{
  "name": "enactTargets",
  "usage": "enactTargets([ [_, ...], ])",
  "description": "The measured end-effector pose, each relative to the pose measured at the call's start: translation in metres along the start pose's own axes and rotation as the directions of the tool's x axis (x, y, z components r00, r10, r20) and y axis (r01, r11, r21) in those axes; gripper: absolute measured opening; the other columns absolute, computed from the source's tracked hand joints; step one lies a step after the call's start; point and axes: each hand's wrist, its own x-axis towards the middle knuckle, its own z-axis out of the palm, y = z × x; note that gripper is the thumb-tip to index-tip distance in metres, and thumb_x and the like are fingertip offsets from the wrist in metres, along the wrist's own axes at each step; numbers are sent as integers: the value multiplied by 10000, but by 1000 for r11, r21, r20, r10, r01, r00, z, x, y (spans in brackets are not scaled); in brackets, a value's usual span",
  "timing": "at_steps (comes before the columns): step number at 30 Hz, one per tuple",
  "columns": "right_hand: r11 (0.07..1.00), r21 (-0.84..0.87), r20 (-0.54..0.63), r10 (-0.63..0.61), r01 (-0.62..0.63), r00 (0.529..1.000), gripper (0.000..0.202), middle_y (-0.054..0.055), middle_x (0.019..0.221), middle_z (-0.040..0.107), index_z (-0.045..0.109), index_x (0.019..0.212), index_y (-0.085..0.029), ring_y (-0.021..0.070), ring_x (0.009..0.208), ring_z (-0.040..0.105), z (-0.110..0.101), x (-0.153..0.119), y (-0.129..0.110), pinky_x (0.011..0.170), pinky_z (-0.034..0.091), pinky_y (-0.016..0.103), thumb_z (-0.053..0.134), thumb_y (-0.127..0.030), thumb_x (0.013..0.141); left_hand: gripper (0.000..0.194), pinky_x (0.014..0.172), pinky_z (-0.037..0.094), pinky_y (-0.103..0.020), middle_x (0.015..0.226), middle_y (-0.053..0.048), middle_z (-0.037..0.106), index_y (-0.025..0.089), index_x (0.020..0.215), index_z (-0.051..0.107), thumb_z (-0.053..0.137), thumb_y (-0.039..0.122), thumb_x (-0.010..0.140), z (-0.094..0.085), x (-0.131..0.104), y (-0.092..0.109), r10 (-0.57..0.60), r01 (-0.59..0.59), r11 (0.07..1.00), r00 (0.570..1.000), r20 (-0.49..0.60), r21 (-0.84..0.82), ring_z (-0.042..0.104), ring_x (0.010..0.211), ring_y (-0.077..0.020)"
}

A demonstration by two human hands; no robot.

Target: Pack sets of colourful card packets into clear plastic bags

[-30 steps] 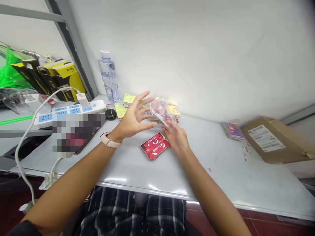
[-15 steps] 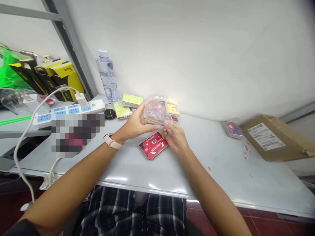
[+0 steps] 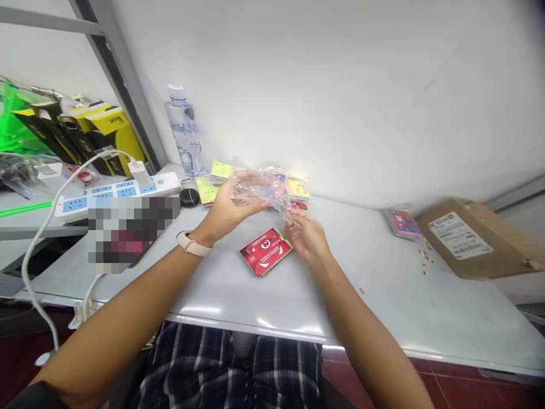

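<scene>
My left hand (image 3: 232,207), with a pale band at the wrist, is closed around a clear, crinkled plastic wrapper (image 3: 272,190) held above the table. Whether a rigid clear case sits inside it I cannot tell. At the wrapper's lower right end, the fingertips of my right hand (image 3: 307,230) pinch the film. Just below both hands lies a stack of red printed cards (image 3: 267,253) on the grey table. Behind the wrapper are stacks of green cards (image 3: 206,190) and yellow cards (image 3: 298,188), partly hidden.
A water bottle (image 3: 186,133) stands against the wall. On the left are a power strip (image 3: 114,196) with a white cable, a round black object (image 3: 189,197) and yellow-black boxes (image 3: 102,133). To the right, a wrapped card stack (image 3: 402,222) lies beside a cardboard box (image 3: 477,238).
My left hand has shifted slightly left and the wrapper now looks stretched out between the hands. My right hand has moved a little right. The red cards stay put.
</scene>
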Motion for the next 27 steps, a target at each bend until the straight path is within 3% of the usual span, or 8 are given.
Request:
enactTargets([
  [5, 998, -5, 31, 64, -64, 997, 252, -80, 566, 496, 617, 753, -207, 45, 405, 312, -5, 0, -9, 341, 234, 179, 851, -302, 757, 717, 973, 633, -498, 1397, -128, 719, 257, 1400, 550, 913, 415, 803, -6, 4, -8, -9, 7, 994, 1000, -12, -112, 768, 1068, -256],
  [10, 982, -164, 137, 120, -97, 983, 497, -121, 491, 273, 606, 722, -219, 52, 379, 175, 0, -10, -15, 342, 186, 205, 763, -674, 843, 690, 1049, 607, -545, 1484, -139, 662, 272, 1436, 544, 884, 391, 847, -4, 2, -12, -5, 17, 989, 997, 82, -149, 750, 1179, -292],
  [14, 970, -233, 199, -29, 76, 980, 478, -127, 517, 223, 534, 664, -232, 51, 398, 187, 3, -15, -17, 367, 211, 210, 873, -544, 792, 844, 1089, 588, -556, 1509, -121, 633, 332, 1547, 453, 893, 405, 830, -3, 1, -14, -41, 52, 992, 994, 98, -117, 723, 1240, -305],
  [17, 962, -218, 151, -131, 162, 980, 478, -123, 529, 220, 459, 609, -235, 50, 415, 174, -2, -14, -22, 375, 202, 215, 868, -410, 786, 1004, 1132, 557, -535, 1597, -131, 526, 359, 1608, 360, 920, 443, 779, -10, 5, -20, -43, 40, 997, 998, -43, -68, 637, 1370, -324],
  [20, 946, -258, 104, -175, 197, 979, 409, -121, 510, 232, 504, 593, -228, 53, 424, 169, -8, -11, -28, 385, 187, 228, 837, -379, 777, 996, 1170, 511, -524, 1620, -159, 466, 329, 1607, 339, 878, 551, 799, -18, 10, -23, 61, -51, 997, 972, -228, 50, 556, 1449, -342],
  [22, 913, -345, 98, -195, 217, 976, 358, -117, 490, 252, 568, 600, -217, 55, 429, 175, -10, -10, -30, 395, 177, 234, 826, -389, 779, 953, 1177, 488, -531, 1614, -171, 469, 299, 1586, 371, 856, 580, 816, -20, 10, -22, 179, -127, 970, 950, -257, 206, 542, 1451, -350],
  [25, 832, -495, 117, -222, 250, 968, 384, -91, 467, 327, 580, 574, -213, 60, 433, 219, -9, -11, -27, 403, 175, 240, 831, -418, 781, 935, 1174, 476, -542, 1574, -173, 531, 255, 1549, 452, 881, 580, 785, -16, 5, -17, 282, -199, 858, 953, -109, 473, 573, 1409, -363],
  [27, 794, -551, 151, -207, 256, 967, 440, -76, 462, 365, 550, 548, -219, 62, 426, 241, -7, -12, -23, 403, 178, 242, 841, -453, 782, 968, 1221, 429, -553, 1570, -169, 553, 244, 1556, 464, 896, 587, 760, -11, 0, -17, 244, -238, 768, 967, 71, 594, 555, 1434, -379],
])
